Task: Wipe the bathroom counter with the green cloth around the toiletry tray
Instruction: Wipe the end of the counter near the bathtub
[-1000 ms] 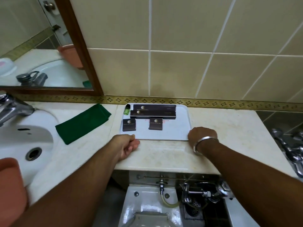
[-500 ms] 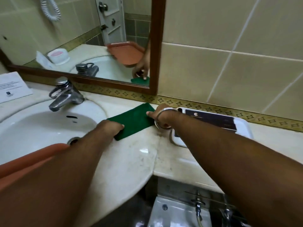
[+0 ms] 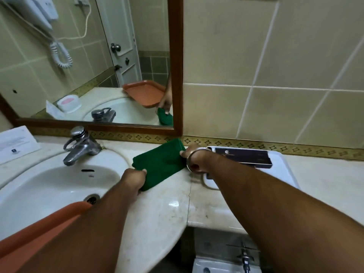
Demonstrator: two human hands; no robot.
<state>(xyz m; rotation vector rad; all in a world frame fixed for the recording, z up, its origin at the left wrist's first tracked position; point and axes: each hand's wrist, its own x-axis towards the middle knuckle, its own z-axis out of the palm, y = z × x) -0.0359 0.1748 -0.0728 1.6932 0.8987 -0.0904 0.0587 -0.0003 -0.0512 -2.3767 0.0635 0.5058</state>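
Note:
The folded green cloth [image 3: 161, 163] lies on the pale marble counter [image 3: 167, 211], between the basin and the toiletry tray. My left hand [image 3: 134, 180] pinches its near left corner. My right hand [image 3: 194, 155], with a metal bangle at the wrist, grips its far right edge. The white toiletry tray [image 3: 283, 170] sits just right of the cloth, with dark boxes [image 3: 244, 157] on it. My right forearm covers much of the tray's left part.
A white basin [image 3: 45, 186] with a chrome tap [image 3: 78, 147] fills the left. An orange tub [image 3: 39, 229] rests at the basin's near edge. A printed card [image 3: 15, 142] leans at far left. A framed mirror [image 3: 88, 62] and tiled wall rise behind the counter.
A second ago both hands held the tray's front edge. They have moved left to the green cloth and now grip it at two ends; the view has swung left too.

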